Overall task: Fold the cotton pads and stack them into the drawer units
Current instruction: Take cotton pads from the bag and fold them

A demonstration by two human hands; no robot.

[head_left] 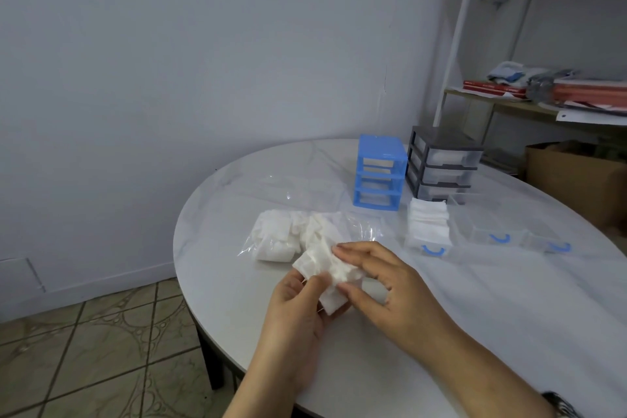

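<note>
Containers first. Your blue drawer unit (pixel 380 173) stands at the far side of the counter (pixel 475 316) with all three slots empty, the drawers out. Just right of it, touching or nearly so, stands the grey drawer unit (pixel 441 164), its three clear drawers in place; the top one shows white contents, the lower two are too hazy to read. Three clear drawers with blue handles lie on the counter in front: the filled drawer (pixel 428 231) holds a tall stack of folded white pads, while the middle drawer (pixel 492 231) and the right drawer (pixel 549 243) look empty. A clear plastic bag (pixel 291 234) near you holds loose, rumpled white pads.

Task item: the cotton pad (pixel 325 271) is white, soft and creased, partly folded, held above the counter edge between your hands. Your left hand (pixel 298 302) pinches its lower edge with thumb and fingers; your right hand (pixel 380 278) grips its upper right side with curled fingers.
</note>
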